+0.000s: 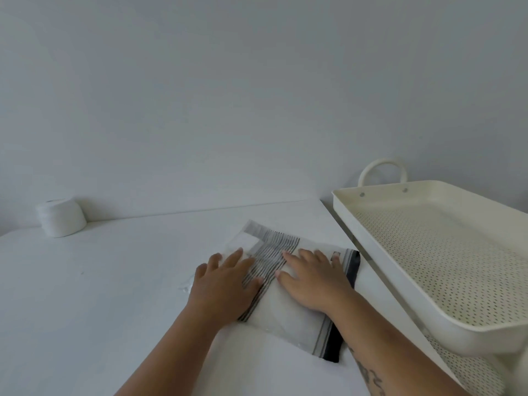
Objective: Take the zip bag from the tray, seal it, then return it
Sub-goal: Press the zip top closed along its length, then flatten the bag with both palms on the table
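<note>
A clear zip bag [291, 321] with a folded white, grey-striped and black-edged cloth inside lies flat on the white table [100, 295], left of the tray. My left hand [225, 281] rests palm down on the bag's left part, fingers spread. My right hand [311, 278] presses flat on its middle, fingers spread toward the far end. Neither hand grips the bag. A clear plastic edge [187, 284] of the bag sticks out left of my left hand. The cream perforated tray [400, 270] with a loop handle stands at the right, nothing in it.
A white roll [61, 217] stands at the back left by the wall. The tray sits on a raised perforated shelf [468, 370] beside the table's right edge. A grey wall rises behind the table.
</note>
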`<state>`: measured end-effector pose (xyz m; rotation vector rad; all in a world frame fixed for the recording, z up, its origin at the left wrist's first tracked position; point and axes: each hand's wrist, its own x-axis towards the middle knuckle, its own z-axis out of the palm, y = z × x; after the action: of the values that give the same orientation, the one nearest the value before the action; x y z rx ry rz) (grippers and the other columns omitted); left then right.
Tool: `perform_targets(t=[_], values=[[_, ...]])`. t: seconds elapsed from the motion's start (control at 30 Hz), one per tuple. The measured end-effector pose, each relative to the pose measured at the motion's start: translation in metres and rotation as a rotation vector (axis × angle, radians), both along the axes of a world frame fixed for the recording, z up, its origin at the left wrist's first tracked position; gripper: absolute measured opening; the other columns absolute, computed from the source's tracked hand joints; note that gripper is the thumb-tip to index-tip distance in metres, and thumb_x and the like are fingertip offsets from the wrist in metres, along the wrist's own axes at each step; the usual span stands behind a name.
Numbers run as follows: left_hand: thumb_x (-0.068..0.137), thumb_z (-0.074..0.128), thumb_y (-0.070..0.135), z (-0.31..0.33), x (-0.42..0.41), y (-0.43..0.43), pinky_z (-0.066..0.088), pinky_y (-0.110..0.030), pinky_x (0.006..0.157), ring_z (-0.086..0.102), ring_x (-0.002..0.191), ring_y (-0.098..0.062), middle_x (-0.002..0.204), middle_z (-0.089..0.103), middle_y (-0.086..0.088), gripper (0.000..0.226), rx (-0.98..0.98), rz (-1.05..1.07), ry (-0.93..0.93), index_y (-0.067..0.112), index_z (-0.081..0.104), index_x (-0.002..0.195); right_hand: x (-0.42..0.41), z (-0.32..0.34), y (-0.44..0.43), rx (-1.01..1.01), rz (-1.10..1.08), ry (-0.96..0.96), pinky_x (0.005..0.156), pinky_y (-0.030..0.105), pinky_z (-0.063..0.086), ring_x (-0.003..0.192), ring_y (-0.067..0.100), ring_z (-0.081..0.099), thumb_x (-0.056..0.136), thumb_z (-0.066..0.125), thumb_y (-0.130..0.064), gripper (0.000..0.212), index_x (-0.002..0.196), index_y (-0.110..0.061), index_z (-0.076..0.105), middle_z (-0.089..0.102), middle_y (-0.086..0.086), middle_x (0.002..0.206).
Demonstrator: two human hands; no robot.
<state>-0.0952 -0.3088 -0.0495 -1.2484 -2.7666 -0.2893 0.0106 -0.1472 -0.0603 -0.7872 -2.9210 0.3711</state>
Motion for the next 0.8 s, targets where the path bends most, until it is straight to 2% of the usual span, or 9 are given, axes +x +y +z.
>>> perform_targets(t=[0.07, 0.13, 0.27, 0.37, 0.43, 0.53, 0.63, 0.8], values=[[0.085, 0.034, 0.066, 0.006, 0.009, -0.001, 0.028, -0.043, 0.101, 0.034, 0.127, -0.026, 0.144, 0.042, 0.009, 0.051, -0.012, 0.049, 0.104, 0.04, 0.047, 0.127, 0.001, 0.003, 0.002, -0.016, 0.045, 0.013, 0.117, 0.055, -0.008, 0.149, 0.026, 0.005, 0.089, 0.021, -0.062, 0.064, 0.149, -0.041, 0.019, 0.013, -0.004, 0.163], [0.081, 0.034, 0.07, 0.014, 0.019, -0.004, 0.032, -0.041, 0.091, 0.04, 0.111, -0.025, 0.122, 0.052, 0.005, 0.051, -0.052, 0.071, 0.205, 0.036, 0.055, 0.113, 0.004, 0.005, 0.001, -0.038, 0.096, 0.025, 0.117, 0.055, -0.01, 0.149, 0.024, 0.007, 0.09, 0.025, -0.055, 0.057, 0.146, -0.043, 0.028, 0.017, -0.007, 0.162], [0.084, 0.03, 0.067, 0.024, 0.034, -0.008, 0.035, -0.04, 0.086, 0.046, 0.108, -0.025, 0.107, 0.062, 0.002, 0.053, -0.029, 0.017, 0.266, 0.029, 0.061, 0.104, 0.009, 0.015, 0.001, -0.114, 0.116, 0.048, 0.113, 0.059, -0.012, 0.145, 0.025, 0.023, 0.091, 0.035, -0.041, 0.042, 0.129, -0.041, 0.051, 0.043, -0.01, 0.15], [0.09, 0.035, 0.05, 0.032, 0.031, 0.004, 0.039, -0.039, 0.089, 0.046, 0.113, -0.024, 0.117, 0.06, 0.0, 0.041, 0.057, -0.031, 0.271, 0.023, 0.058, 0.111, 0.003, 0.026, -0.004, -0.103, 0.121, 0.104, 0.115, 0.06, -0.004, 0.14, 0.021, 0.034, 0.092, 0.04, -0.036, 0.04, 0.129, -0.037, 0.052, 0.048, -0.005, 0.146], [0.094, 0.036, 0.04, 0.03, 0.021, 0.011, 0.034, -0.041, 0.102, 0.039, 0.128, -0.023, 0.138, 0.05, -0.001, 0.043, 0.035, -0.059, 0.19, 0.019, 0.051, 0.128, -0.006, 0.03, -0.012, -0.08, 0.111, 0.177, 0.116, 0.058, -0.001, 0.143, 0.021, 0.028, 0.094, 0.042, -0.033, 0.046, 0.14, -0.034, 0.042, 0.038, -0.003, 0.153], [0.097, 0.028, 0.037, 0.018, 0.009, 0.013, 0.014, -0.047, 0.117, 0.014, 0.146, -0.025, 0.16, 0.022, -0.002, 0.055, -0.089, -0.031, -0.039, 0.02, 0.026, 0.149, -0.021, 0.029, -0.022, -0.007, 0.08, 0.14, 0.118, 0.055, -0.001, 0.149, 0.027, 0.01, 0.098, 0.031, -0.036, 0.052, 0.15, -0.032, 0.023, 0.02, 0.001, 0.162], [0.097, 0.021, 0.041, 0.006, 0.006, 0.013, 0.005, -0.049, 0.119, 0.004, 0.148, -0.025, 0.163, 0.008, 0.0, 0.059, -0.096, -0.01, -0.074, 0.026, 0.01, 0.152, -0.029, 0.02, -0.022, 0.015, 0.015, 0.064, 0.118, 0.055, -0.001, 0.15, 0.03, 0.0, 0.099, 0.021, -0.041, 0.054, 0.152, -0.032, 0.012, 0.008, 0.001, 0.164], [0.097, 0.016, 0.045, 0.002, 0.001, 0.016, 0.005, -0.052, 0.117, 0.001, 0.149, -0.023, 0.163, 0.005, 0.003, 0.057, -0.086, 0.012, -0.079, 0.029, 0.012, 0.151, -0.026, -0.006, -0.022, 0.064, -0.039, 0.063, 0.118, 0.053, -0.007, 0.15, 0.028, -0.001, 0.095, 0.009, -0.052, 0.058, 0.151, -0.039, 0.006, 0.006, -0.001, 0.164]])
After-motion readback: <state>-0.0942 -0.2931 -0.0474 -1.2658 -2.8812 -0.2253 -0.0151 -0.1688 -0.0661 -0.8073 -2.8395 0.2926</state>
